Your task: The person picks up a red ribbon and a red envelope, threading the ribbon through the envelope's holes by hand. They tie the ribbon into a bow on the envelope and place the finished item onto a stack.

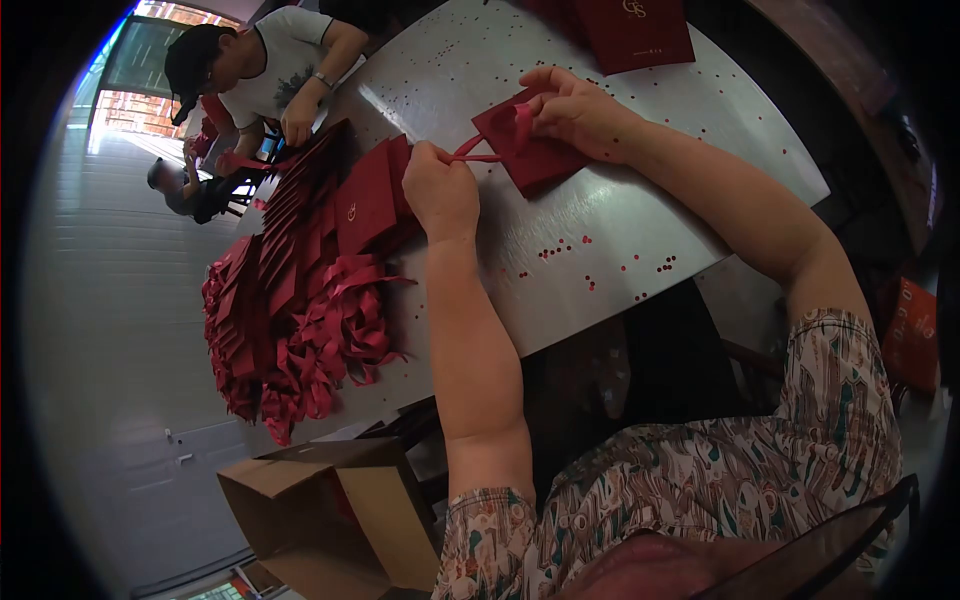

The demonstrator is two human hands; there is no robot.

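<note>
A small dark red paper bag [545, 168] lies flat on the table in front of me. From its upper part runs a pink-red ribbon [478, 157]. My left hand [440, 192] is closed on one end of this ribbon, left of the bag. Over the bag's right side, my right hand [582, 118] pinches a loop of the same ribbon between thumb and fingers. Just left of my left hand stands a stack of red bags [368, 205], a gold print on the front one. Beside it, a large pile of bags trails tangled ribbons [345, 310].
Tiny red paper dots [565, 245] are scattered over the metal table [560, 300]. More printed red bags [640, 35] lie at the far edge. Across the table a person [255, 70] handles bags. An open cardboard box [330, 510] stands below the near left edge.
</note>
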